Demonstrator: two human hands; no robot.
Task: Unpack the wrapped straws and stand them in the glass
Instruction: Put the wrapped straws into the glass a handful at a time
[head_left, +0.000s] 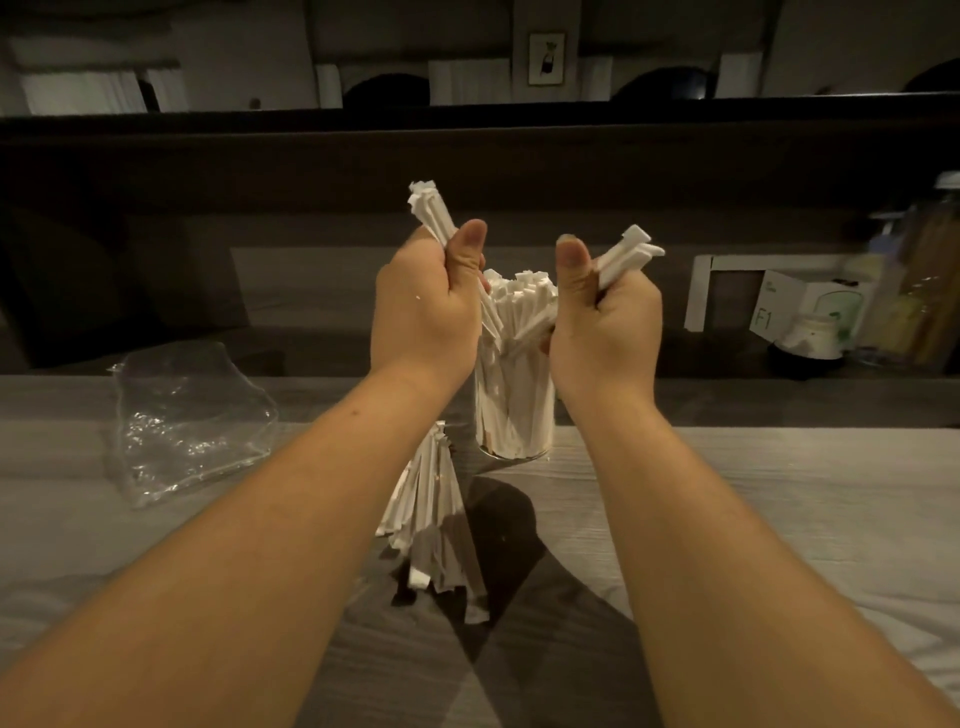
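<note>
A clear glass (514, 441) stands on the grey wooden table, packed with white paper-wrapped straws (519, 296). My left hand (426, 312) grips a bunch of those straws, their tips (428, 205) sticking up past my thumb. To the right of the glass's top, my right hand (605, 322) grips another bunch, its ends (628, 254) fanning up and to the right. Both hands are above the glass, on either side of the straws in it. A loose pile of wrapped straws (431, 514) lies on the table in front of the glass, between my forearms.
An empty clear plastic bag (187, 415) lies crumpled at the left of the table (779, 493). Behind the table runs a lower dark shelf holding a white box (810, 306), a small jar (810, 338) and a tall container (930, 280) at the right.
</note>
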